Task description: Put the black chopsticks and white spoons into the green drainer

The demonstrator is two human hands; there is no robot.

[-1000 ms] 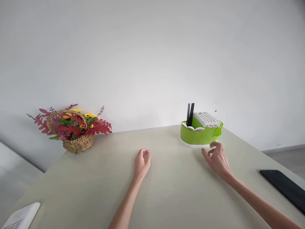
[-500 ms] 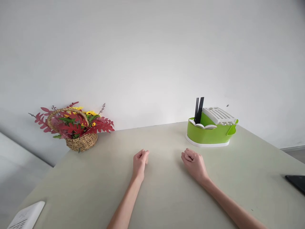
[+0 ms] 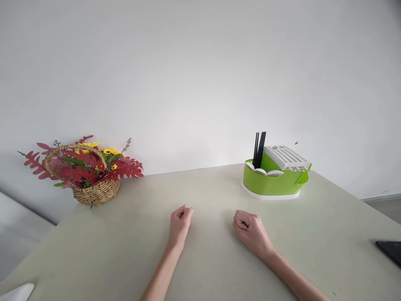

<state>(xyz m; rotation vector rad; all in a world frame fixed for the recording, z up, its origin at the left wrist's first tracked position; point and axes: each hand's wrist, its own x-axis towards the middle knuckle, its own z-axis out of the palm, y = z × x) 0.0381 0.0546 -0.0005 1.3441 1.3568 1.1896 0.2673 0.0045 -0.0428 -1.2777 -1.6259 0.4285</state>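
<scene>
My left hand rests on the pale table as a loose fist, and nothing shows in it. To its right, my right hand is also curled into a fist with no object visible. A gap of bare tabletop lies between them. Nearest to my right hand, a little behind it, stands a green and white utensil holder. Black chopsticks stand upright in its left part, and a slotted white rack covers its right part. Neither hand touches the holder.
At the back left sits a wicker basket of artificial red leaves and yellow flowers. A black flat object is cut off at the right edge, a white object at the lower left. A white wall rises behind the table.
The view has shifted slightly, so the basket, holder and hands sit lower and further left in the picture. Both hands stay closed; nothing has been taken hold of.
</scene>
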